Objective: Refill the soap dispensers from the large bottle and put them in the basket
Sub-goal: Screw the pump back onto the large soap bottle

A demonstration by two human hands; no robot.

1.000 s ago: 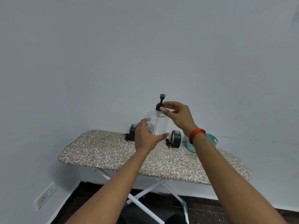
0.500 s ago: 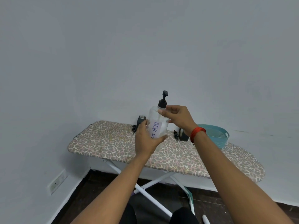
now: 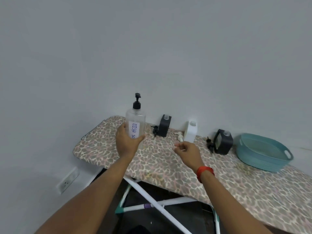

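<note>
Head view, where was the clear pump bottle point(image 3: 135, 123)? asked the first.

— Upright over the far left of the ironing board point(image 3: 152, 162). The left hand point(image 3: 127, 145) was wrapped round its lower body, fingers on one side and thumb on the other, under the label. The hand hid the base, so I couldn't tell whether it touched the cover.

— And the right hand point(image 3: 187, 149)?

— Low over the middle of the board, fingers loosely curled, nothing in them.

— How would the bottle have handled?

— Stiff, smooth plastic, I'd judge. It would be light if as empty as it looked, though a clear liquid wouldn't show. It could be slippery if soapy. It was best taken round the body, as it was, with the other hand on the black collar point(image 3: 136, 105) to unscrew the pump.

— What had changed?

— Half a second earlier the right hand had been pinching at that collar. It had since let go and dropped away to the right. The bottle had moved left, clear of the dark dispenser point(image 3: 165, 126). The teal basket point(image 3: 258, 162) stood at the right end.
</note>
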